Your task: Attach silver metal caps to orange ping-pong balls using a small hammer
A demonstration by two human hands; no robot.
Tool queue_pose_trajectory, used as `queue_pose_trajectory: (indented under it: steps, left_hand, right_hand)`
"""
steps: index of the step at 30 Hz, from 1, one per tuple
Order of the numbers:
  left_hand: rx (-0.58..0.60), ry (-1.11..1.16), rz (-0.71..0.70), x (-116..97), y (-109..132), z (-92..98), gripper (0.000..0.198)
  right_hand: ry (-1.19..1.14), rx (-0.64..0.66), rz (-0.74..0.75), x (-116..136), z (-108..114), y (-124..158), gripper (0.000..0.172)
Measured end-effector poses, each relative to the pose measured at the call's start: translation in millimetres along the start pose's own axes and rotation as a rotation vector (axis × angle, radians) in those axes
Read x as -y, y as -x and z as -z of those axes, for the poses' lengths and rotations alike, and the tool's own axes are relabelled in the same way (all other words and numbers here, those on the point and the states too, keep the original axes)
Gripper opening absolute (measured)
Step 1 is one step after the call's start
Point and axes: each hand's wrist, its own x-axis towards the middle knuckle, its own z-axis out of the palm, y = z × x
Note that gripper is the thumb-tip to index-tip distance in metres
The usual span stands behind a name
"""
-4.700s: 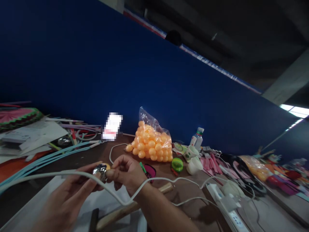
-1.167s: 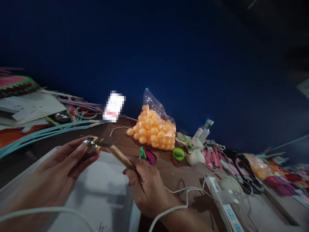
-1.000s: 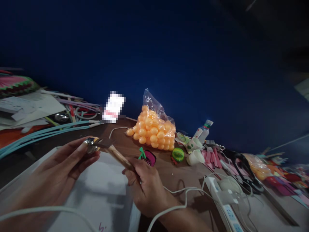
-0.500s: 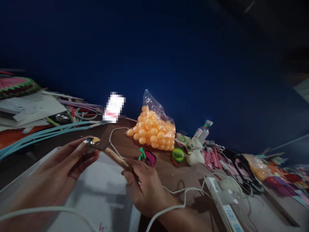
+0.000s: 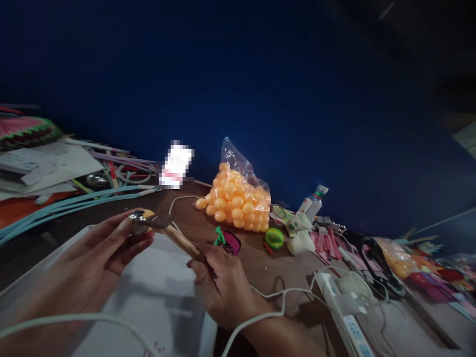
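hammer [image 5: 181,240] runs up-left from your right hand [image 5: 223,290], clenched on its wooden handle, head just beside the shiny metal piece [image 5: 137,224] (orange-tipped) pinched in your left hand [image 5: 92,265].

Layout around the grip on the small metal piece [image 5: 138,223]

The small metal piece is pinched at the fingertips of the left hand [image 5: 92,258], and the head of the hammer [image 5: 178,238] is laid against its right side. The hammer's handle is gripped by the right hand [image 5: 223,287], right of and nearer than the grip. A sheet of paper [image 5: 159,292] is spread beneath both. A bag of balls [image 5: 234,198] is set behind and to the right, a bundle of tubes [image 5: 74,206] behind and to the left, and a power strip [image 5: 345,317] far to the right.
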Motion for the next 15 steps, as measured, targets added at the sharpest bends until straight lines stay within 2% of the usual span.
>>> queue_pose_trajectory:
  steps: [10,12,15]
  left_hand:
    - [-0.041,-0.01,-0.035,0,-7,-0.4,0.043]
    - [-0.026,0.001,-0.015,-3,-7,1.9,0.042]
    - [-0.047,-0.065,0.05,-5,-7,6.8,0.048]
  right_hand:
    - [0.026,-0.039,0.064,-5,-3,0,0.033]
    - [0.068,-0.006,0.082,-3,2,0,0.033]
    - [0.169,0.116,0.089,2,11,-1,0.033]
